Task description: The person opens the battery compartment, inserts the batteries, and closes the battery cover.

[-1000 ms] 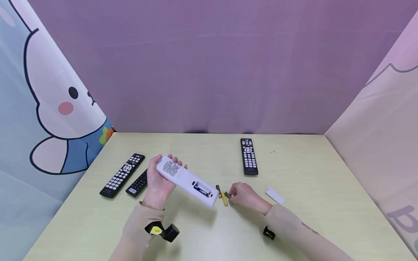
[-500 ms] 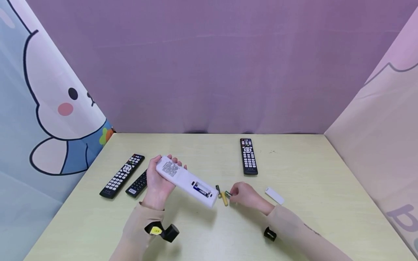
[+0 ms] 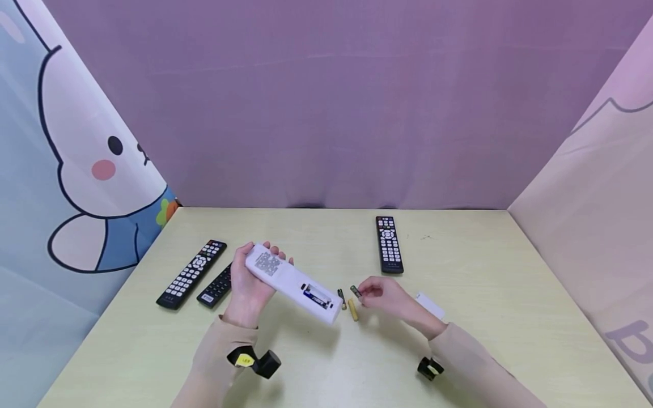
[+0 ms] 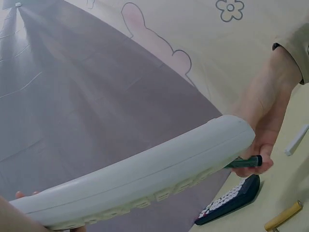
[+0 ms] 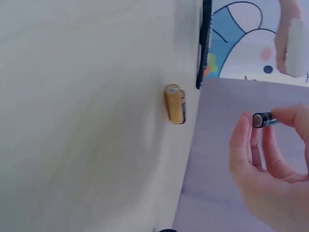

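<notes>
My left hand (image 3: 250,292) grips a white remote control (image 3: 291,280) by its upper end, back side up. Its battery bay is uncovered, and one blue battery (image 3: 316,296) lies in the bay beside a vacant slot. To the right, my right hand (image 3: 385,296) pinches a dark green battery (image 3: 356,292) between thumb and fingers, raised off the table; the right wrist view shows this battery (image 5: 263,120) end-on. Below it on the table lie a yellow battery (image 3: 353,310) and a dark battery (image 3: 342,299) side by side. The white battery cover (image 3: 430,305) lies behind my right wrist, partly hidden.
A black remote (image 3: 389,245) lies at the back, right of centre. Two more black remotes, one longer (image 3: 191,274) and one shorter (image 3: 215,287), lie at the left, the shorter partly behind my left hand. Purple cloth (image 3: 326,113) closes off the table's back edge.
My right hand has lifted the green battery from beside the yellow one and turned slightly, now partly covering the white battery cover. My left hand and the white remote have stayed nearly still.
</notes>
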The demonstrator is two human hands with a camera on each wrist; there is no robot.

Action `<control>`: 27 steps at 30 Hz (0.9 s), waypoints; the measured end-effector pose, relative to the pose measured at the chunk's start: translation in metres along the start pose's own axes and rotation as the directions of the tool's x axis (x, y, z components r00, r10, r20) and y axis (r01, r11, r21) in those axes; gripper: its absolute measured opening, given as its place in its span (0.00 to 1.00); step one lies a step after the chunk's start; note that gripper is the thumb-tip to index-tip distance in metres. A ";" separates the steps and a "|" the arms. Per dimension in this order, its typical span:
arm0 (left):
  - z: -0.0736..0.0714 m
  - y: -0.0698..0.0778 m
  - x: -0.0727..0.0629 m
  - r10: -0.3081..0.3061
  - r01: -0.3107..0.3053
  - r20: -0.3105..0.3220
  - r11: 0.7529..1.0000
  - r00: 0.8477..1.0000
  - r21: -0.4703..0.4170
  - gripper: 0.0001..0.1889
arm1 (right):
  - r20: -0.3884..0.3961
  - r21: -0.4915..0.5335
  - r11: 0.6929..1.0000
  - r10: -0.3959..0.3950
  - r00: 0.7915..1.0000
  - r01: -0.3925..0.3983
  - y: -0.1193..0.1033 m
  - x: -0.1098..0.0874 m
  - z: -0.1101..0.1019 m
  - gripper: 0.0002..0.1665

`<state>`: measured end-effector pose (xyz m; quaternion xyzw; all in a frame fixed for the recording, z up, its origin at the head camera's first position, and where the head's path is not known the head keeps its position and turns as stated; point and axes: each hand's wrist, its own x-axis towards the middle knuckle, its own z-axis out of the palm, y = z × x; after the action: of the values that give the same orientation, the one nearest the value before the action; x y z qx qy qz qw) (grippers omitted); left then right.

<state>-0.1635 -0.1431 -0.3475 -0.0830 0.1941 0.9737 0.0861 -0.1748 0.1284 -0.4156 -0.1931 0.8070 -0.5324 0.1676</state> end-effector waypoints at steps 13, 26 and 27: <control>0.001 -0.004 0.000 0.009 -0.009 -0.003 0.999 1.000 0.036 0.12 | -0.039 0.157 0.987 -0.035 0.999 0.041 -0.022 -0.013 -0.002 0.16; 0.003 -0.009 0.000 -0.005 0.005 -0.005 1.000 1.000 0.016 0.12 | -0.030 0.200 0.960 -0.192 0.981 0.194 -0.034 -0.019 0.000 0.25; 0.003 -0.010 0.000 -0.005 0.006 -0.008 1.000 1.000 0.018 0.12 | -0.026 0.205 0.958 -0.202 0.979 0.203 -0.035 -0.019 0.001 0.25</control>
<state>-0.1618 -0.1332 -0.3482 -0.0866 0.2031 0.9713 0.0888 -0.1529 0.1249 -0.3822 -0.2547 0.7238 -0.6281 0.1295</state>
